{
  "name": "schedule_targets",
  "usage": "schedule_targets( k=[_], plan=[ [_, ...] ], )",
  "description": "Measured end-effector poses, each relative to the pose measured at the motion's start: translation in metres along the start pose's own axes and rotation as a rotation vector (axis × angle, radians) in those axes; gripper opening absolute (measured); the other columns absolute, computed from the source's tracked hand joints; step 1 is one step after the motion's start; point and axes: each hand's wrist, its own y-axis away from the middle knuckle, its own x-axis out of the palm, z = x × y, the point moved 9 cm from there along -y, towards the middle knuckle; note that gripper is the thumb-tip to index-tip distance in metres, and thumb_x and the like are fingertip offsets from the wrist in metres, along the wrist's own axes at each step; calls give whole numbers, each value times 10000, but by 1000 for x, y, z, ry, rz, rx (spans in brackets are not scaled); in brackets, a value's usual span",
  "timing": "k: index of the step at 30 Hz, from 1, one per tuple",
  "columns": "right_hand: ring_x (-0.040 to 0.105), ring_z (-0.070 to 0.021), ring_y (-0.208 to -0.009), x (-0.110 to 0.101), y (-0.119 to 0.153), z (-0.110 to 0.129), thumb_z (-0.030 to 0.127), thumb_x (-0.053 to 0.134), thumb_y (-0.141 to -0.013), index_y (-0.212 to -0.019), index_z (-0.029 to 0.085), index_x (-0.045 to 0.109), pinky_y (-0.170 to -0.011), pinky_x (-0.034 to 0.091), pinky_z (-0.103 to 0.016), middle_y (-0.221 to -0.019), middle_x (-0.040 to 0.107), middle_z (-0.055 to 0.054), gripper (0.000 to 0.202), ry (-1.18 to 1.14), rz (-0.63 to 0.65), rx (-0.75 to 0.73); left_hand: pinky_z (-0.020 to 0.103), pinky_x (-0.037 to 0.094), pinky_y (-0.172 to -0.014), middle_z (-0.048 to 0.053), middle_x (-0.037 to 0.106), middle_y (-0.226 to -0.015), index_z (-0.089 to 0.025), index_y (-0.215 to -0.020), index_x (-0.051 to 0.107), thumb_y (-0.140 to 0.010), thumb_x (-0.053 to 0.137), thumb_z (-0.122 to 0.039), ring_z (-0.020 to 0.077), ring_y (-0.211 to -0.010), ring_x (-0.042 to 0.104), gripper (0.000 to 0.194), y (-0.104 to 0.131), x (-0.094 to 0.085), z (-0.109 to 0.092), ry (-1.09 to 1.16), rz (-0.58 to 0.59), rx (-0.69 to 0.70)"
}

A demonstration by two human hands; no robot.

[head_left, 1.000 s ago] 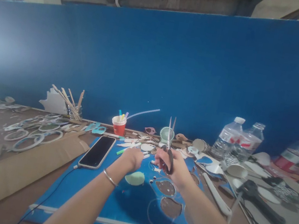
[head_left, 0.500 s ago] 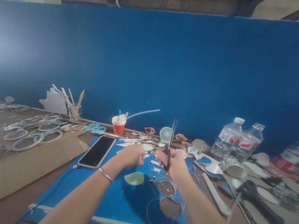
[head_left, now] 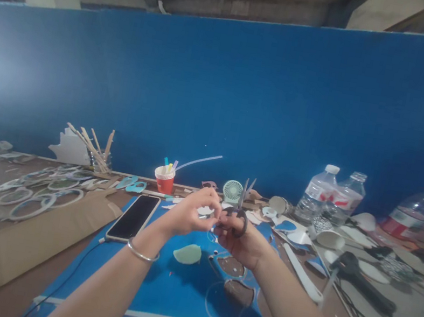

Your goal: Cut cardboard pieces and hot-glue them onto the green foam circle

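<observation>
Both hands raised over the blue sheet, fingertips close together near its far edge; whether they touch, cannot tell. Right hand closed round the black handles of a pair of scissors, blades pointing up and away from the person, parted in a narrow V. Left hand loosely curled, thumb and fingertips drawn toward one another; cannot tell whether something small is pinched there. Silver bracelet on the left wrist.

Below the hands, a pale green leaf-shaped piece lies flat on the sheet. To its right, the sheet has cut-out openings with brown showing through, and a pale outline drawn beside them.

Left part of sheet: phone, screen dark, cable running from its near end. Further left, a long cardboard strip and a spread of ring shapes. Along the back: a jar of wooden sticks, a red and white paper cup holding coloured strips, a small pale green fan just left of the blades. Right side: two clear bottles side by side, a red-capped bottle beyond them, a black glue gun nearer the person
</observation>
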Motion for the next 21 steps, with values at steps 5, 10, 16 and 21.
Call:
schedule_targets(
  k=[5,10,16,21],
  plan=[
    [496,-72,-518,4,1,-3,221,682,-590,-700,157,576,-447,347,-173,-605,550,20,165,40,-3,-3,258,410,-732,3,486,-808,-180,-715,551,-687,526,-68,129,-787,486,118,0,2,-3,-13,42,12],
    [455,-68,-483,-6,-4,4,217,651,-578,-685,179,554,-425,307,-173,-552,507,50,149,197,-86,-89,271,401,-787,-3,520,-804,-187,-732,538,-716,507,-102,131,-818,496,92,0,-3,-2,-126,79,-1],
    [466,-111,-428,-38,-17,-1,102,674,-478,-522,166,590,-428,294,-221,-423,546,32,114,609,-240,-108,232,405,-673,-10,534,-771,-175,-731,518,-698,439,-64,117,-729,499,140,3,-46,25,-280,-116,-170],
    [541,-161,-490,-52,-23,-25,80,685,-521,-447,178,595,-476,347,-250,-443,595,-13,153,888,-301,-56,232,393,-622,-11,541,-730,-174,-726,518,-723,449,-132,124,-679,493,81,8,-78,26,-388,-243,-252]
  ],
)
